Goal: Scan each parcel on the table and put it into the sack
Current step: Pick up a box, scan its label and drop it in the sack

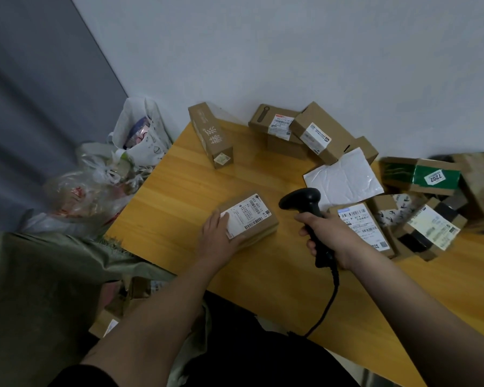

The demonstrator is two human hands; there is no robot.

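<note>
- A pale grey wall (291, 51) fills the top of the view; a darker grey panel (25, 107) runs down the left side.
- A yellow wooden table (179, 191) stands with its far edge against the wall, its grain running lengthwise.
- An olive-green sack (39, 275) sits on the floor at the table's near-left corner, mouth open, with cardboard boxes visible inside.
- Clear and white plastic bags (101, 174) are heaped on the floor beyond the sack, in the corner by the wall.
- A pile of parcels (419, 208) crowds the right end of the table, and more boxes (299, 129) lean on each other along the wall.
- A long narrow box (210, 135) lies apart near the table's far-left corner.
- A white padded mailer (344, 177) rests flat, partly over the pile.
- A small brown parcel (260, 227) lies label-up near the table's middle, just left of the scanner.
- The left hand (221, 236) rests on that parcel's near end, fingers spread over the label and thumb wrapped round the side.
- The right hand (333, 236) is closed round the handle of a black scanner (302, 199), its head pointing towards the small parcel; a cable (330, 297) trails off the near edge.
</note>
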